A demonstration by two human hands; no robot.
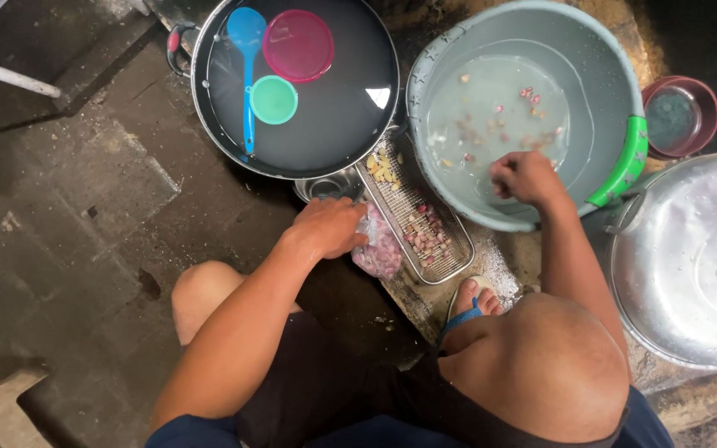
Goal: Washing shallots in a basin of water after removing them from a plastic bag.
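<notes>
My left hand (328, 226) grips the top of a clear plastic bag of small pinkish shallots (381, 251) beside a rectangular metal mesh tray (450, 257). The tray holds peeled pale garlic cloves (383, 168) at its far end and several small shallots (425, 234) in the middle. My right hand (524, 177) is closed at the near rim of a grey plastic basin (607, 75) of water, fingers curled in the water; what it holds is hidden. Shallot pieces and skins (499, 116) float in the basin.
A large dark pan of water (350, 124) holds a blue ladle (248, 50), a pink lid (298, 45) and a green lid (273, 99). A small metal bowl (325, 187) sits below it. A maroon bowl (680, 116) and a big metal lid (690, 257) stand right. My knees and sandalled foot (473, 303) are below.
</notes>
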